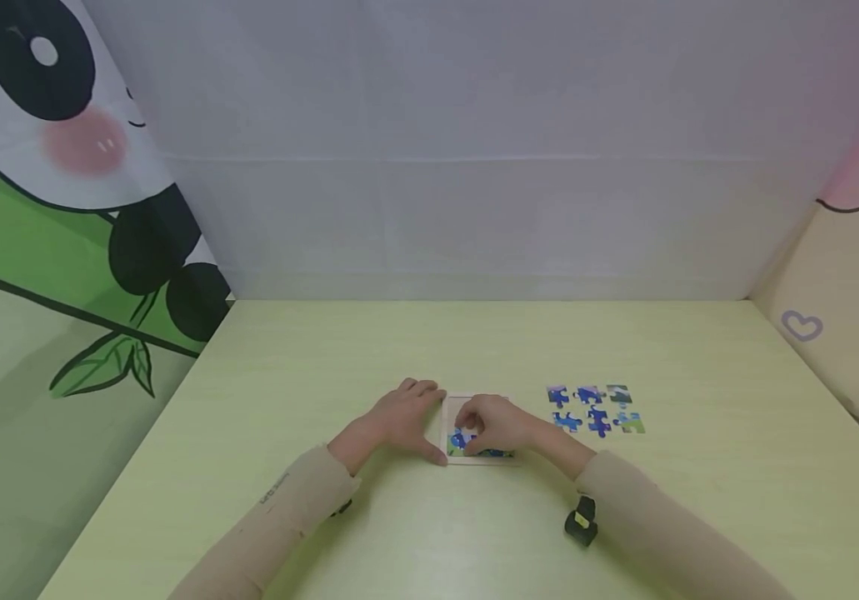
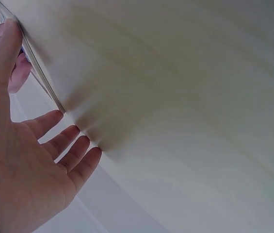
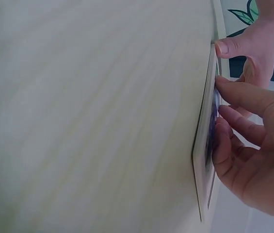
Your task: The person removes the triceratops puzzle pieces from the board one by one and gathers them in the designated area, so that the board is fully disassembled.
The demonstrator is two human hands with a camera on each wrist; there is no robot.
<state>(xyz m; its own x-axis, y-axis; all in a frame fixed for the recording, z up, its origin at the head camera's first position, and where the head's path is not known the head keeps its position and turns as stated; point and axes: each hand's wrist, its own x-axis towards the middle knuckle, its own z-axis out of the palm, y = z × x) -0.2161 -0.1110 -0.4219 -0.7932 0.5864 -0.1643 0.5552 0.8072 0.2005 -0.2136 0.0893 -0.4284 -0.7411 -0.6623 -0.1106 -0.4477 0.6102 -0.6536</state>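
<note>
A shallow pale jigsaw tray (image 1: pixel 481 463) lies on the table, with blue and green pieces along its near side. My left hand (image 1: pixel 408 419) is spread at the tray's left edge, thumb by the near corner and fingers by the far one. In the left wrist view its fingers (image 2: pixel 86 160) reach out fairly straight. Over the tray, my right hand (image 1: pixel 500 423) bends its fingers and pinches a blue puzzle piece (image 1: pixel 461 439) at the left of that row. The right wrist view shows its thumb (image 3: pixel 243 94) low over the tray; the hand hides part of the pieces.
To the right of the tray, several loose puzzle pieces (image 1: pixel 597 421) lie in two rows on the pale table (image 1: pixel 324 350). A grey-white cloth wall (image 1: pixel 474 208) rises behind the table's far edge. Printed panels stand at left and right.
</note>
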